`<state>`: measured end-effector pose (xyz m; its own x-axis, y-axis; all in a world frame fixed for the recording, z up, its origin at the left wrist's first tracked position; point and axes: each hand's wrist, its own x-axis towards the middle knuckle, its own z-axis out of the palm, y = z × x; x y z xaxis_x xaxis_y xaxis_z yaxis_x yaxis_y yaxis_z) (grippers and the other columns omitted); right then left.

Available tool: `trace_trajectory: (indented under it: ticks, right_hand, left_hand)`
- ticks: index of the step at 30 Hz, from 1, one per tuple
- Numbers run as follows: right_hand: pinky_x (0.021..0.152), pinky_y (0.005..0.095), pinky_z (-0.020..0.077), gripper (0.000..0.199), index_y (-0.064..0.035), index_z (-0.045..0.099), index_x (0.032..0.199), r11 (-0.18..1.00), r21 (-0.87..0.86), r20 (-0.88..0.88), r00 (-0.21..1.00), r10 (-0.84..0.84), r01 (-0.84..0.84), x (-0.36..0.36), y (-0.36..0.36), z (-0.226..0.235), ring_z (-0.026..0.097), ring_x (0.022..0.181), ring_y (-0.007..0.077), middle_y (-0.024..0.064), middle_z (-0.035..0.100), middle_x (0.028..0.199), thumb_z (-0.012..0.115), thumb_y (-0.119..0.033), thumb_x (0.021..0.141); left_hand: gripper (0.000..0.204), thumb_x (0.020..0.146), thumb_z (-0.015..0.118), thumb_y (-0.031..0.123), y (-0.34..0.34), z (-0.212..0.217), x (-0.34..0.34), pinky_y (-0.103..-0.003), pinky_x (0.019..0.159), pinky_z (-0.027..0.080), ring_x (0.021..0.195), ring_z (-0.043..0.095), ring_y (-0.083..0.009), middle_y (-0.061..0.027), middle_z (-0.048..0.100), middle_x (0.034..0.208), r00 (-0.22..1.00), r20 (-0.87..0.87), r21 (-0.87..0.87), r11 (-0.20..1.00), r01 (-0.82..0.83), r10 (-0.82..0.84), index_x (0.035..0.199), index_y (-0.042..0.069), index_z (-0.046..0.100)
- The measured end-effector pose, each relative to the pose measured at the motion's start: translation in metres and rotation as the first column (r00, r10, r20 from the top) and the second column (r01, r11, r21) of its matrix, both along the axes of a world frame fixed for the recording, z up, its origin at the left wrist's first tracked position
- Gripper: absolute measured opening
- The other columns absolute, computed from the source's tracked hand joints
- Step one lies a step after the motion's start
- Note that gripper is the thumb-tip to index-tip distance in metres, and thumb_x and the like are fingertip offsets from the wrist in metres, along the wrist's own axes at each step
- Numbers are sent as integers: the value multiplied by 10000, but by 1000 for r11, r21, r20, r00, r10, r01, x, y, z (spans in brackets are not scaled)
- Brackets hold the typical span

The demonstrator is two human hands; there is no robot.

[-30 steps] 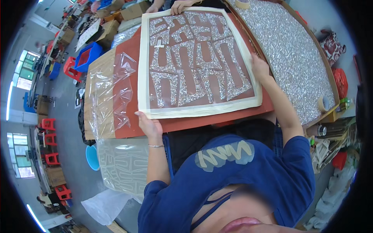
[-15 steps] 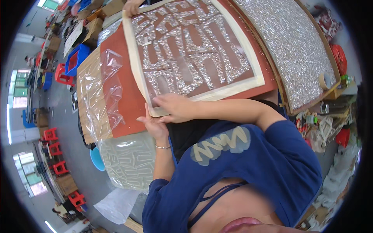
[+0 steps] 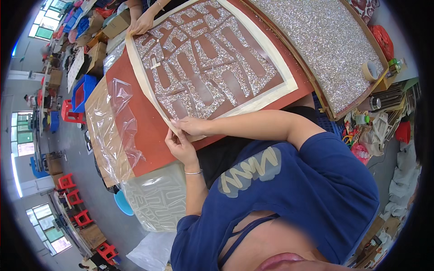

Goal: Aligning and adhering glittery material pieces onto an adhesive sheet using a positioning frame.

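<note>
A glitter-patterned sheet (image 3: 199,81) with a cream border lies over a reddish-brown board, its cut-out shapes filled with sparkling bits. At its near-left corner, my left hand (image 3: 181,148) pinches the border from below and outside, thumb and fingers closed on the edge. My right hand (image 3: 193,126) reaches across from the right and grips the same corner, its fingertips touching my left thumb. At the far-left corner, a co-worker's hands (image 3: 143,21) hold the border. The reddish-brown board (image 3: 153,151) shows along the left and near sides.
To the right stands a wooden-edged tray (image 3: 332,108) of loose glittering bits, with a tape roll (image 3: 370,71) on its near corner. Clear plastic film (image 3: 124,117) covers the board's left part. A translucent patterned sheet (image 3: 156,194) hangs at the near left. Red stools (image 3: 82,217) stand farther left.
My right fingers have gone from lying over the sheet's corner to gripping its edge beside my left hand. Both of the co-worker's hands now show at the far-left corner. The view has shifted.
</note>
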<state>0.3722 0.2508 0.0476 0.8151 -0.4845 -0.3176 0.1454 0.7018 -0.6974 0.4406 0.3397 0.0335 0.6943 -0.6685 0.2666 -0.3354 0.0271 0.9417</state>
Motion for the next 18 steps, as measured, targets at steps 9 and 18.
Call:
trace_trajectory:
  ticks: [9,18]
  right_hand:
    - [689,464,472,468,8,659,834,541,-820,-304,943,-137,-186,1,-2,-19,629,776,408,256,641,819,456,-397,951]
    - [727,473,475,455,45,647,788,400,-898,-281,938,-204,-182,-6,-10,-18,617,792,423,261,633,808,456,-339,940]
  left_hand:
    - [284,988,498,233,12,5,25,-344,720,491,779,621,-221,-151,646,848,953,303,341,933,-115,6,946,-32,590]
    - [252,976,488,183,16,-8,37,-405,819,448,930,538,-338,-207,535,1017,835,549,200,975,-95,-31,902,-56,517]
